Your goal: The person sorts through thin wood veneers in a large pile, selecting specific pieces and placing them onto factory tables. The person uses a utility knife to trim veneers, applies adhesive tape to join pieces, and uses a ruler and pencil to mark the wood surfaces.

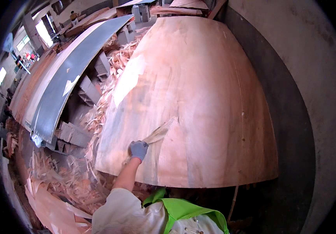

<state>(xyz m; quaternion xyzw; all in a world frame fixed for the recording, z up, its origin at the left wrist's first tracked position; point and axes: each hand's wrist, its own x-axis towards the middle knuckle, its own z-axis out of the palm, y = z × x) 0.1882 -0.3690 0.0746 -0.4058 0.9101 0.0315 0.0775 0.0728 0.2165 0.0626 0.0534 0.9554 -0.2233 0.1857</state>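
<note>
My left hand (138,149), in a grey glove, is closed round a loose strip of wood veneer (159,132). The strip is lifted and narrows to a point near the middle of a large, pale pinkish veneer sheet (210,97). Beside the strip, a lighter wedge-shaped patch (173,156) shows in the sheet's surface, reaching down to its near edge. A short end of the strip sticks out below my fist. My right hand does not show.
Torn veneer scraps (66,179) lie heaped on the floor at left. Another stack of sheets with a dark grey top (64,70) stands farther left, beside grey blocks (90,89). A wall (289,89) runs along the right. A person (73,17) is far back.
</note>
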